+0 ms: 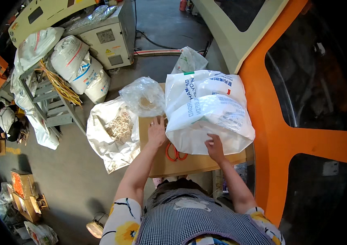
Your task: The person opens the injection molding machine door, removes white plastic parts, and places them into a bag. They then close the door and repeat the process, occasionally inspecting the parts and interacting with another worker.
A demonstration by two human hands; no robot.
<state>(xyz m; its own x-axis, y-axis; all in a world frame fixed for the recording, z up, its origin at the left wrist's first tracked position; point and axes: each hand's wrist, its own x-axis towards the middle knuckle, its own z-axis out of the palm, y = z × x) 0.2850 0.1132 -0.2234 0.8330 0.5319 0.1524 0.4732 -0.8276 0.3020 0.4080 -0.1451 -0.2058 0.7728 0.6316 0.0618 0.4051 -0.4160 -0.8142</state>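
Observation:
A large white plastic sack (210, 110) with blue print lies on the brown table top (200, 163), its open mouth towards me. My left hand (156, 132) rests on the table at the sack's left side, palm down and fingers stretched out. In front of the sack's mouth is my right hand (215, 148), index finger extended and thumb apart; I see nothing in it. Whether it touches the plastic I cannot tell. Orange-red scissors (175, 154) lie between my hands, their blades hidden under the sack. A clear plastic bag (144, 98) lies beyond my left hand.
Left of the table stands an open white sack (100, 122) holding pale stringy scraps (121, 127). Full white sacks (75, 61) and a grey stepladder (57, 104) stand farther left. An orange machine frame (263, 134) borders the right side. Another person (8, 118) crouches at far left.

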